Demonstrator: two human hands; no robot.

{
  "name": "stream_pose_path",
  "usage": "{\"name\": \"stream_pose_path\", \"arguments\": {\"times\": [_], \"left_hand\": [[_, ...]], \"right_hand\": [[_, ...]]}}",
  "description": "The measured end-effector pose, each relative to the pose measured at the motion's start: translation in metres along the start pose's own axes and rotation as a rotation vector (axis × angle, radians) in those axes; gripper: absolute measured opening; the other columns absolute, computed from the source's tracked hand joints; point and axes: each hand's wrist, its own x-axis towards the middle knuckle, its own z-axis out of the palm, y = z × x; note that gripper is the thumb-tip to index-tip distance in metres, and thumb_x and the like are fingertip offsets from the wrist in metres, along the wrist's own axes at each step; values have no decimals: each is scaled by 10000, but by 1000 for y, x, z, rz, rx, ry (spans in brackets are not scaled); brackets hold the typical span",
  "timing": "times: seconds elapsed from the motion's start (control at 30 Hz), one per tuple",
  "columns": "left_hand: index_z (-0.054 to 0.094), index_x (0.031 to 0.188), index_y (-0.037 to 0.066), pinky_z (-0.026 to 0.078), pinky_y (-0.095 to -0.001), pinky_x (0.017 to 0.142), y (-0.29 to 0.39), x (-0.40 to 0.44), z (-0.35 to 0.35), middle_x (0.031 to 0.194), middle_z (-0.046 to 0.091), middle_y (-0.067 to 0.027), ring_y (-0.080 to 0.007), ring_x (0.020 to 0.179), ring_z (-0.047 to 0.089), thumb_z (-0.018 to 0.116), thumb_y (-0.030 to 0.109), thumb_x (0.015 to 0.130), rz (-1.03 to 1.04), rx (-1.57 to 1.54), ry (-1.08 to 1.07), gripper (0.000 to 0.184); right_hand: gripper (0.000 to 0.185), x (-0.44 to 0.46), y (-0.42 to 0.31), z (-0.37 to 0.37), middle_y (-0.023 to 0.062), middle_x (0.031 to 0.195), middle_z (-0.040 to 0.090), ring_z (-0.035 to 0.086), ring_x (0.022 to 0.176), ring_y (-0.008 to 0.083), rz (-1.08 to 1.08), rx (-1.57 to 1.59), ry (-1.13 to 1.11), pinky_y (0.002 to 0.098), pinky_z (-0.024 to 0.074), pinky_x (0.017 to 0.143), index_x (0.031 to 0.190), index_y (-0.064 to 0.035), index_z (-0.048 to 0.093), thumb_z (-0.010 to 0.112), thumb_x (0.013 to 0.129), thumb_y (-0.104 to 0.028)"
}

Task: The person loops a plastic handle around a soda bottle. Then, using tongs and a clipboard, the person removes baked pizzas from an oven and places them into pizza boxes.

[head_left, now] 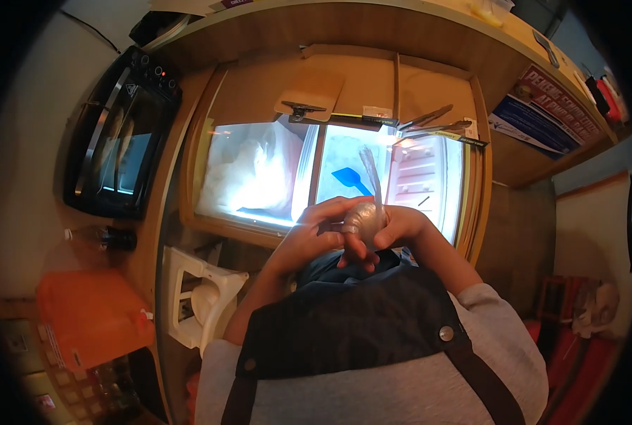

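Note:
In front of my chest, both hands hold a small rounded bundle in clear plastic wrap (360,219). A twisted tail of the plastic stands up from it. My left hand (321,230) curls around the bundle's left side. From the right, my right hand (401,225) presses its thumb and fingers against it, some fingers showing underneath. What is inside the plastic looks brownish, but I cannot make out its kind. Just beyond the hands, a blue spatula (350,178) lies in the lit middle section of the counter.
A lit case (482,184) with a large white plastic bag (248,166) spans the front. Metal tongs (433,127) and a clipboard (309,103) lie on its top. A black oven (121,134), a bottle (103,237) and an orange container (93,319) stand at left, near a white plastic chair (178,312).

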Motion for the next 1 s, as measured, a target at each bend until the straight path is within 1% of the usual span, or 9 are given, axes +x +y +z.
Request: {"name": "stream_pose_path", "arguments": {"times": [0.13, 0.17, 0.3, 0.43, 0.57, 0.67, 0.77, 0.87, 1.0], "left_hand": [[473, 1189, 13, 438, -295, 853, -15, 0, -5, 1094, 495, -93, -185, 991, 529, 638, 133, 660, 34, 73, -64, 568], [480, 1177, 13, 444, -295, 844, -17, -1, -4, 1085, 500, -91, -182, 984, 533, 650, 125, 659, 68, 106, -72, 556], [446, 1060, 37, 460, -297, 797, -12, -5, 9, 1001, 528, -87, -160, 945, 540, 663, 103, 676, 25, 298, -25, 447], [375, 1019, 55, 456, -269, 705, -26, -3, 17, 920, 531, -87, -138, 821, 550, 642, 99, 694, 31, 236, -16, 423], [381, 994, 48, 450, -261, 722, -20, -4, 22, 833, 533, -71, -131, 795, 552, 591, 47, 699, 37, 327, -26, 362], [385, 976, 44, 448, -261, 722, -34, 2, 31, 816, 524, -64, -120, 792, 551, 581, 18, 685, 228, 246, 91, 351], [395, 945, 54, 430, -255, 754, -30, 0, 39, 846, 487, -44, -109, 828, 532, 547, -15, 667, 155, 75, 117, 324], [400, 921, 59, 408, -243, 776, -31, -1, 39, 859, 458, -22, -88, 840, 496, 519, -26, 668, 127, -81, 128, 292], [397, 906, 52, 398, -236, 769, -8, -4, 25, 865, 445, -21, -84, 813, 464, 485, -22, 723, 0, -8, 109, 216]], "right_hand": [[346, -11, 6, 2, 90, 652, 557, 584, 616, 170, 115, 3, -48, 441, 370, 943, 865, 53, 575, 642, 767, -272], [356, -13, 7, 4, 89, 707, 570, 570, 637, 146, 117, -41, -56, 353, 439, 847, 902, 63, 583, 637, 772, -264], [354, -18, 3, 23, 73, 797, 567, 519, 662, 101, 227, -126, 126, 194, 398, 564, 929, 58, 597, 648, 760, -249], [305, -29, 14, 28, 61, 764, 560, 512, 657, 95, 262, -48, 286, 192, 398, 579, 904, 58, 608, 645, 760, -208], [206, -35, 17, 42, 64, 754, 592, 519, 650, 88, 235, -100, 526, 192, 408, 589, 842, 45, 621, 646, 756, -141], [165, -35, 8, 58, 63, 741, 604, 555, 675, 95, 236, -249, 642, 196, 426, 611, 826, 32, 622, 669, 729, -94], [147, -38, 8, 67, 57, 729, 613, 586, 717, 108, 155, -252, 708, 209, 445, 634, 825, 18, 626, 683, 709, -54], [179, -48, 9, 68, 42, 816, 623, 577, 732, 93, 312, -309, 841, 217, 448, 655, 853, -16, 623, 683, 738, -139], [254, -46, 24, 72, 30, 838, 617, 565, 758, 74, -9, -454, 1045, 223, 446, 657, 932, -8, 599, 683, 746, -159]]}}
